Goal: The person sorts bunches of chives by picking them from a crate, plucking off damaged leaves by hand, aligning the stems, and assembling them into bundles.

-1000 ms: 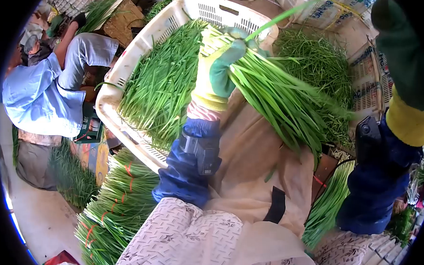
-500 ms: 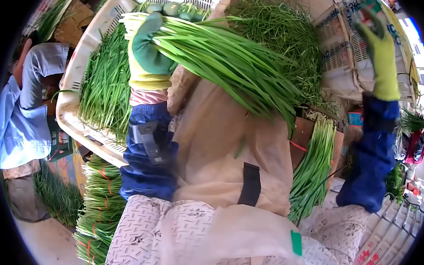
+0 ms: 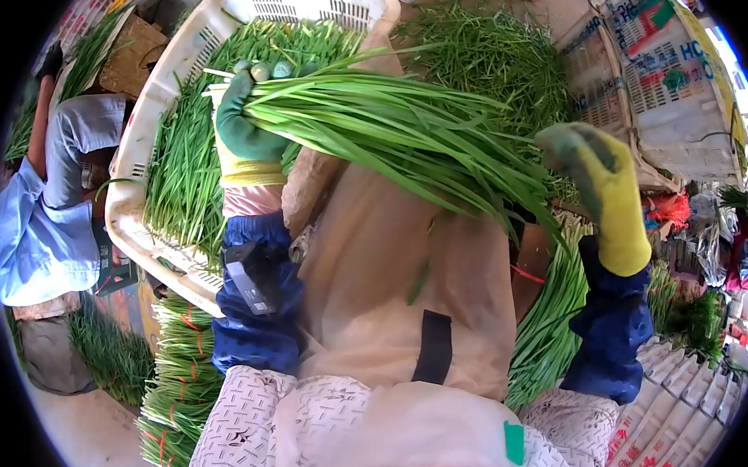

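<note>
My left hand [image 3: 248, 122], in a green and yellow glove, is closed around the pale stem end of a bunch of garlic chives [image 3: 386, 120]. The long leaves stretch right across my lap, above the tan apron [image 3: 383, 258]. My right hand [image 3: 592, 170], gloved alike, is beside the leaf tips with its fingers apart and bent toward them. Whether it touches the tips I cannot tell. Behind my left hand a white plastic basket [image 3: 127, 215] holds more loose chives [image 3: 188, 175].
Bundles tied with red bands [image 3: 180, 384] are stacked at lower left. More chives [image 3: 553, 326] lie right of my lap, and loose leaves [image 3: 483, 62] are heaped beyond. White crates [image 3: 668, 95] stand at right. Another person's blue sleeve [image 3: 48, 223] shows at left.
My right hand has come down and left, from raised beside the crates to the leaf tips. My left hand has shifted slightly left and down with the chives, whose leaves now lie flatter.
</note>
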Demonstrator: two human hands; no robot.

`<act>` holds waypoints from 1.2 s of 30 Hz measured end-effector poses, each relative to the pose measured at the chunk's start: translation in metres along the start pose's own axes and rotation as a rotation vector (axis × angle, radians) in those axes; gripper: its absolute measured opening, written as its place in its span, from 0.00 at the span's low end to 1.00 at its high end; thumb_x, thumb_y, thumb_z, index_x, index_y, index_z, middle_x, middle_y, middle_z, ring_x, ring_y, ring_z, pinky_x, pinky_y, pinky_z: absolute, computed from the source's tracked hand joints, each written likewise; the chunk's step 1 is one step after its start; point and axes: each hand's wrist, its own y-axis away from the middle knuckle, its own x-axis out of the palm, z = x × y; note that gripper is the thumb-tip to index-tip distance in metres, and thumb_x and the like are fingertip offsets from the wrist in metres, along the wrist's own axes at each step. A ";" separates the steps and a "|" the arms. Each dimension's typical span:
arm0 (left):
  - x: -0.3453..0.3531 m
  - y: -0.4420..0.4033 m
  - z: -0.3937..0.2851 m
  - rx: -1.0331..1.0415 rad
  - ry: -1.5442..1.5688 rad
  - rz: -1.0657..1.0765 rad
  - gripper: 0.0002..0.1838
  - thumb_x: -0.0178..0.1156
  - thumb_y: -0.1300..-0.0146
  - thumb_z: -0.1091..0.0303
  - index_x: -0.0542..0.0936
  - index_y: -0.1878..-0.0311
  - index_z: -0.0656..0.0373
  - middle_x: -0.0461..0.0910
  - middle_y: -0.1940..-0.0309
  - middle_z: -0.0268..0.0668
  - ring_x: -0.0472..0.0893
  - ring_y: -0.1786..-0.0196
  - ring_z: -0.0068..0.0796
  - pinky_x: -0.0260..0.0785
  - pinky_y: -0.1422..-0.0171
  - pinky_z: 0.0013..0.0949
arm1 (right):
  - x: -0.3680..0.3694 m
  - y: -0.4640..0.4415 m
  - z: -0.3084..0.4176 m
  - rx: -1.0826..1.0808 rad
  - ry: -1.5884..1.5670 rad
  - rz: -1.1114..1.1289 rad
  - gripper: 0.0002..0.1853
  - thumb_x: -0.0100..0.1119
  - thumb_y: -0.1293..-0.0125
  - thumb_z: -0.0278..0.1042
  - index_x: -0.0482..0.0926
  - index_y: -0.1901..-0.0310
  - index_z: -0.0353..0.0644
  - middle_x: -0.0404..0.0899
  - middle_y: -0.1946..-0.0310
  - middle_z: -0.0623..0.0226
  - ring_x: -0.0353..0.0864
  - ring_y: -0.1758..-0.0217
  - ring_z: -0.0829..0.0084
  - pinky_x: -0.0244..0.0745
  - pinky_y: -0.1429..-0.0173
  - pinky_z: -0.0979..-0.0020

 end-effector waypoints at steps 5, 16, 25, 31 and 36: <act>-0.001 0.001 0.002 0.051 -0.015 -0.089 0.05 0.52 0.40 0.73 0.74 0.61 0.56 0.75 0.71 0.37 0.74 0.60 0.46 0.59 0.38 0.66 | 0.028 0.012 0.021 -0.015 0.106 0.075 0.08 0.58 0.40 0.26 0.80 0.61 0.33 0.80 0.67 0.70 0.75 0.63 0.81 0.70 0.56 0.78; 0.011 0.004 0.009 -0.007 0.040 0.079 0.05 0.53 0.38 0.72 0.75 0.59 0.56 0.77 0.69 0.37 0.76 0.57 0.44 0.55 0.34 0.67 | 0.096 -0.044 0.010 -0.484 0.559 0.187 0.12 0.64 0.44 0.38 0.80 0.65 0.36 0.80 0.72 0.56 0.79 0.68 0.57 0.72 0.61 0.64; 0.021 0.008 0.012 -0.002 0.047 0.156 0.08 0.54 0.37 0.71 0.75 0.55 0.56 0.77 0.66 0.38 0.75 0.55 0.43 0.59 0.35 0.60 | 0.087 -0.059 0.073 -0.405 0.095 0.403 0.14 0.56 0.38 0.38 0.80 0.62 0.32 0.77 0.73 0.71 0.74 0.73 0.81 0.67 0.67 0.79; 0.036 0.015 0.011 0.009 -0.070 0.009 0.11 0.55 0.38 0.73 0.72 0.52 0.60 0.77 0.65 0.41 0.79 0.59 0.41 0.75 0.51 0.43 | 0.121 -0.075 0.083 -0.133 -0.418 0.572 0.16 0.56 0.36 0.38 0.77 0.54 0.33 0.81 0.64 0.61 0.82 0.66 0.72 0.77 0.66 0.74; 0.049 0.021 0.011 0.167 -0.446 -0.116 0.07 0.55 0.38 0.74 0.75 0.57 0.62 0.78 0.70 0.36 0.79 0.66 0.27 0.73 0.60 0.28 | 0.146 -0.085 0.084 -0.012 -0.883 0.661 0.20 0.51 0.33 0.47 0.75 0.59 0.34 0.78 0.55 0.53 0.81 0.55 0.60 0.79 0.57 0.64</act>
